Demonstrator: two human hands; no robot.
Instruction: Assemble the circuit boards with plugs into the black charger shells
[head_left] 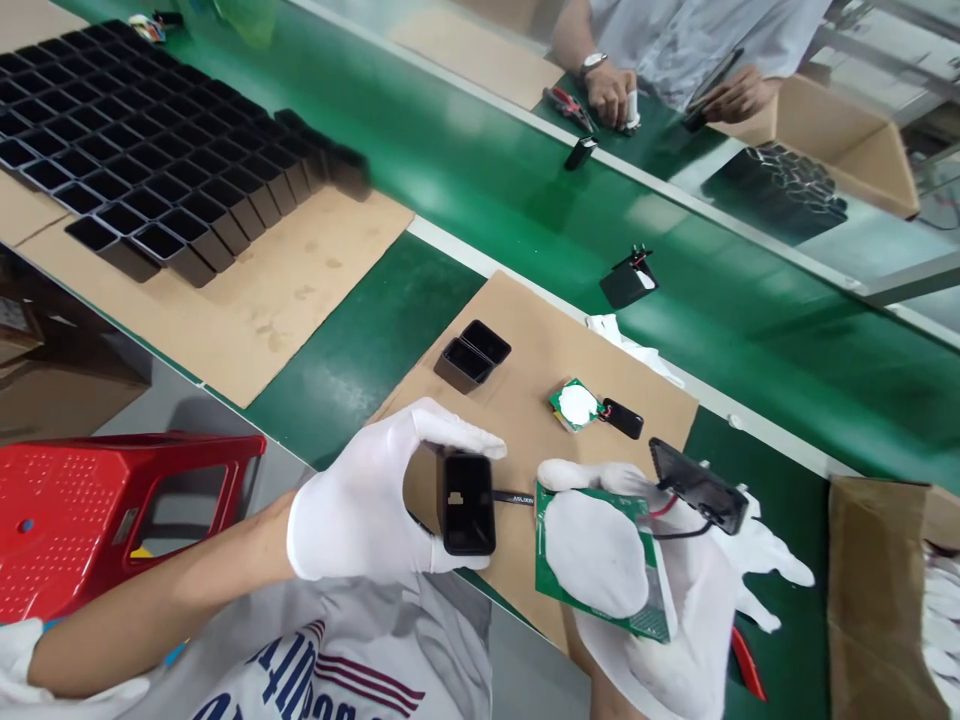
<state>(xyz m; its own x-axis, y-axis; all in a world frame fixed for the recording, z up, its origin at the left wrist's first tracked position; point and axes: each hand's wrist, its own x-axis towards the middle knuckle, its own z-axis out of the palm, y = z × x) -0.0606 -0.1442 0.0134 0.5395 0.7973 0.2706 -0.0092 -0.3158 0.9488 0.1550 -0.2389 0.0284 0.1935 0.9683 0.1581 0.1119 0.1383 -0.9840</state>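
Note:
My left hand, in a white glove, grips a black plastic housing with its open end facing me. My right hand, also gloved, holds a green circuit board with a white pad on it; red and black wires run from the board to a black cover piece resting on the same hand. The housing and the board are close together, a short black lead between them. On the cardboard sheet lie two empty black housings and another board with a white pad.
Rows of black housings fill the cardboard at the left. A green conveyor belt carries a black part. Across it, another person's hands work near pliers. A red stool stands at lower left, a brown box at right.

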